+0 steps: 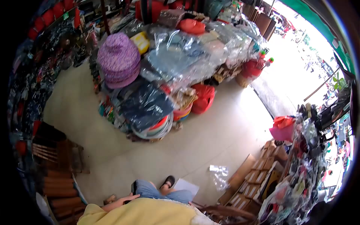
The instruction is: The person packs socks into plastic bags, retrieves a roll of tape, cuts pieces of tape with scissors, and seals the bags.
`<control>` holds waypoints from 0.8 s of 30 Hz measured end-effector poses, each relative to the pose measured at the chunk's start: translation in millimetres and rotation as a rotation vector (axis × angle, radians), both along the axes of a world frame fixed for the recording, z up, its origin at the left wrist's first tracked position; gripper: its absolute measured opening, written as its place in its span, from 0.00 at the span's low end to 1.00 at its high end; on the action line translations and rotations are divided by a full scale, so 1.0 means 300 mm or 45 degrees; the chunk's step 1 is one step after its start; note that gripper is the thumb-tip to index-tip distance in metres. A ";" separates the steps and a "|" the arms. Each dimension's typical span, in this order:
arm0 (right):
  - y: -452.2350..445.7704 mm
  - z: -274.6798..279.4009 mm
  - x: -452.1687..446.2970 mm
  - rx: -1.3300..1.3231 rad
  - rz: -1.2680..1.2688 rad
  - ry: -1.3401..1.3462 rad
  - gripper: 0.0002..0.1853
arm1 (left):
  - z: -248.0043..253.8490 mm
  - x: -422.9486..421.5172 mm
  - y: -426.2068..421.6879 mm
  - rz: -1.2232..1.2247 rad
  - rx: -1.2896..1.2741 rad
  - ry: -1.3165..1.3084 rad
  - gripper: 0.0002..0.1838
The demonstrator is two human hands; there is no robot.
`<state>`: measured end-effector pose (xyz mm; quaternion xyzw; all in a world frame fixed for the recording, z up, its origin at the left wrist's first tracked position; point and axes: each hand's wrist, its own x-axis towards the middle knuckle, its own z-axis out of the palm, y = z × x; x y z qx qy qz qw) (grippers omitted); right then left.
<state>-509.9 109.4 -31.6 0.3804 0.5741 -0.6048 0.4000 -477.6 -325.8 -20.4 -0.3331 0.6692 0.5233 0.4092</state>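
Note:
My left hand (127, 198) lies beside my left thigh, on the blue denim shorts (150, 190). Its fingers look stretched out, and I see nothing held in them. A small dark object (134, 187) shows at the edge of the shorts just past the fingertips; its kind is unclear. Below me, a yellow top (146, 213) covers the bottom of the view. I cannot make out my right hand. One dark shoe (170, 181) stands on the floor near a white sheet (186, 186).
A display heaped with plastic-wrapped goods (172, 56) stands ahead, with purple knitted hats (119, 60) stacked at its corner. Cardboard boxes (251, 183) line my right. Clear plastic wrapping (219, 176) lies on the tiled floor (150, 161). A wooden chair (56, 150) is at left.

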 end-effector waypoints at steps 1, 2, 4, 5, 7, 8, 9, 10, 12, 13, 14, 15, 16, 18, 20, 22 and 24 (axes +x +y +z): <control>0.017 0.020 -0.113 -0.049 -0.039 0.007 0.31 | -0.012 -0.105 0.033 -0.050 0.013 0.047 0.32; 0.029 0.042 -0.235 -0.125 -0.074 0.016 0.31 | -0.052 -0.196 0.066 -0.092 0.026 0.117 0.32; 0.052 0.096 -0.497 -0.338 -0.150 0.020 0.32 | -0.169 -0.384 0.126 -0.153 0.054 0.274 0.33; 0.059 0.143 -0.650 -0.509 -0.109 0.039 0.34 | -0.229 -0.491 0.154 -0.153 0.072 0.343 0.33; 0.079 0.156 -0.913 -0.793 -0.150 0.071 0.39 | 0.058 -0.826 0.293 -0.365 0.115 0.415 0.35; 0.094 0.159 -1.018 -0.695 -0.186 0.076 0.35 | 0.326 -1.039 0.392 -0.465 0.137 0.457 0.37; 0.108 0.164 -1.125 -0.597 -0.220 0.080 0.31 | 0.249 -1.162 0.434 -0.432 0.178 0.463 0.37; 0.175 0.010 -1.170 -0.431 -0.103 0.257 0.29 | 0.174 -1.286 0.476 -0.399 0.218 0.468 0.37; 0.322 -0.344 -1.251 -0.008 0.141 0.558 0.26 | 0.158 -1.568 0.541 -0.339 0.303 0.499 0.37; 0.350 -0.235 -1.366 0.141 0.173 0.496 0.25 | 0.189 -1.746 0.586 -0.332 0.405 0.500 0.37; 0.402 -0.166 -1.475 0.219 0.167 0.410 0.25 | 0.225 -1.902 0.650 -0.312 0.520 0.489 0.36; 0.457 -0.107 -1.581 0.272 0.152 0.348 0.24 | 0.248 -2.046 0.704 -0.283 0.615 0.546 0.33; 0.516 -0.052 -1.689 0.311 0.130 0.317 0.24 | 0.271 -2.200 0.766 -0.365 0.655 0.559 0.33; 0.641 0.022 -1.894 0.367 0.073 0.284 0.22 | 0.458 -2.524 0.890 -0.579 0.629 0.611 0.31; 0.764 0.055 -2.088 0.401 0.021 0.263 0.21 | 0.676 -2.827 1.037 -0.743 0.647 0.710 0.31; 0.897 0.060 -2.269 0.424 -0.023 0.239 0.20 | 0.809 -3.096 1.184 -0.779 0.722 0.770 0.31; 1.045 0.052 -2.432 0.441 -0.040 0.218 0.19 | 0.983 -3.328 1.311 -0.902 0.970 0.838 0.31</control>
